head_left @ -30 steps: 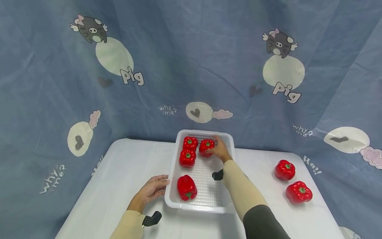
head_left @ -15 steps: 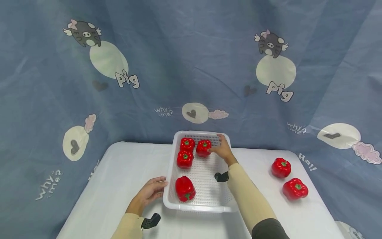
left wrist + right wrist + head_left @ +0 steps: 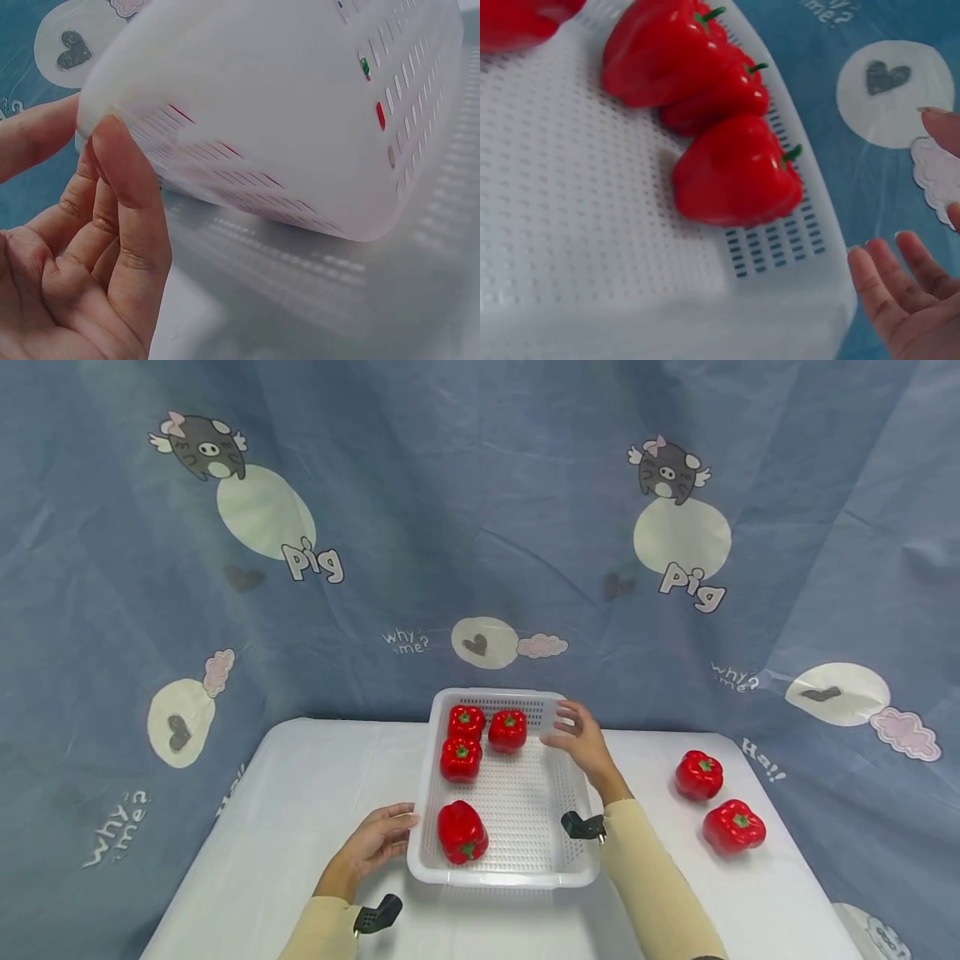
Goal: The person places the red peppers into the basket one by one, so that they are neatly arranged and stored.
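A white perforated plastic basket point(image 3: 517, 880) stands on the table with several red bell peppers inside. Two of them, a far-left pepper point(image 3: 467, 724) and the pepper in front of it point(image 3: 461, 761), line the left wall. Right of these sits a third upright pepper point(image 3: 507, 732), while another pepper point(image 3: 462, 833) lies on its side at the near left. My left hand point(image 3: 372, 842) pinches the basket's left rim point(image 3: 101, 97) between thumb and fingers. By the far right corner, my right hand point(image 3: 588, 745) is spread and holds nothing, apart from the peppers.
Two more red bell peppers, one farther back point(image 3: 699, 775) and one nearer point(image 3: 734, 827), lie on the white table point(image 3: 337, 760) right of the basket. A blue curtain with pig prints point(image 3: 420, 527) hangs behind the table.
My right hand has let go of the third pepper and drawn away to the right, its fingers spreading. That pepper stays at the back of the basket. My left hand keeps its place.
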`<state>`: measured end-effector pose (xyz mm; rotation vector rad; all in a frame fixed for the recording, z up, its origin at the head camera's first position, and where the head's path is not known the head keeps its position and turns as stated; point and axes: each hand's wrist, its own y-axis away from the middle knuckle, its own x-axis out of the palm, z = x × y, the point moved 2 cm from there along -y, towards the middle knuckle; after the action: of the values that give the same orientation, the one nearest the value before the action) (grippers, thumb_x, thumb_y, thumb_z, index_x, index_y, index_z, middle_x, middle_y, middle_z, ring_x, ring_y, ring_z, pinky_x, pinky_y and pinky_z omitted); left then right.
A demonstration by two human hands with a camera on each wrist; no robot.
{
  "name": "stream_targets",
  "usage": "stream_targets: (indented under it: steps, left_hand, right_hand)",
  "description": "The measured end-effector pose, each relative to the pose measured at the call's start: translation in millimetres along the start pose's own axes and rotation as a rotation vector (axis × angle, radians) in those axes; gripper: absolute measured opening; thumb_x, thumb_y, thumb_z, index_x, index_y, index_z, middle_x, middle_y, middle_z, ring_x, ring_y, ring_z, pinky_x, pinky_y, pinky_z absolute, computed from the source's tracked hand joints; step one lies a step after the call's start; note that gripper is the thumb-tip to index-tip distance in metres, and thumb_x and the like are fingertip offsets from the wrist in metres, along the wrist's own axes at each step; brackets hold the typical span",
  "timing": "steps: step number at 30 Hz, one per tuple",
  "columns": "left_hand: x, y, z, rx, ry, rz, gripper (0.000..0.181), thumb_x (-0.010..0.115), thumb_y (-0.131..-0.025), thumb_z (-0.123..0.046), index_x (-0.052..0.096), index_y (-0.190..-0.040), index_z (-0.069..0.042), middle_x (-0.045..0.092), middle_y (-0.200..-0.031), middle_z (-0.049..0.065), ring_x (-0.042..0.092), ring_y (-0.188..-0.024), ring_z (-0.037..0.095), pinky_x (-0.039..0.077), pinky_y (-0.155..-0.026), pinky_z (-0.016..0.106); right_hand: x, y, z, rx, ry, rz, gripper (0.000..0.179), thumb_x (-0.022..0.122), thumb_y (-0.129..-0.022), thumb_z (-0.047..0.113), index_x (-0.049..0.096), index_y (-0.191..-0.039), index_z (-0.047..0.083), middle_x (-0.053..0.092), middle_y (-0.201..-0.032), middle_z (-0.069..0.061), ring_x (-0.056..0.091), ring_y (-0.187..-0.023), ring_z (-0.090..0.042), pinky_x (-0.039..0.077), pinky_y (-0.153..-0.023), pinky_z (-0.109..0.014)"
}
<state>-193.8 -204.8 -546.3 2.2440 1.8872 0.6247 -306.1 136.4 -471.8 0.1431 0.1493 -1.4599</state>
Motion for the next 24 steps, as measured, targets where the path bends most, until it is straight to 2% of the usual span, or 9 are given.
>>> stream_targets:
  steps: [8,14,18,24]
  left_hand:
    - [2.0,0.0,-0.2,0.006,-0.013,-0.026,0.046,0.063,-0.092,-0.013,0.049,-0.129,0.009,0.064,-0.111,0.008,0.064,-0.094,0.021,0.056,-0.082,0.036]
    - [3.0,0.5,-1.2,0.007,-0.006,-0.015,0.047,0.062,-0.093,-0.013,0.046,-0.131,0.01,0.063,-0.113,0.009,0.064,-0.095,0.021,0.056,-0.083,0.036]
    - [3.2,1.0,-1.6,0.005,-0.006,-0.01,0.048,0.062,-0.093,-0.013,0.045,-0.132,0.01,0.063,-0.114,0.01,0.064,-0.096,0.021,0.056,-0.082,0.036]
    - [2.4,2.2,-1.5,-0.001,-0.007,-0.028,0.05,0.063,-0.092,-0.013,0.046,-0.132,0.01,0.062,-0.116,0.011,0.064,-0.096,0.022,0.056,-0.082,0.037]
  right_hand:
    - [-30,24.9,-1,-0.109,-0.028,-0.081,0.069,0.071,-0.081,-0.003,0.038,-0.141,0.001,0.04,-0.141,-0.023,0.043,-0.129,-0.037,0.041,-0.103,-0.05]
    - [-57,43.5,-14,-0.163,-0.035,-0.221,0.064,0.072,-0.081,-0.007,0.043,-0.138,-0.001,0.048,-0.133,-0.016,0.047,-0.125,-0.028,0.041,-0.105,-0.035]
    - [-72,58.3,-23,-0.149,0.001,-0.303,0.063,0.073,-0.081,-0.004,0.044,-0.137,0.0,0.05,-0.133,-0.013,0.048,-0.124,-0.021,0.04,-0.104,-0.027]
    - [-96,80.1,-33,-0.083,0.028,-0.42,0.064,0.075,-0.082,0.005,0.043,-0.138,0.005,0.049,-0.136,-0.01,0.043,-0.13,-0.021,0.033,-0.111,-0.035]
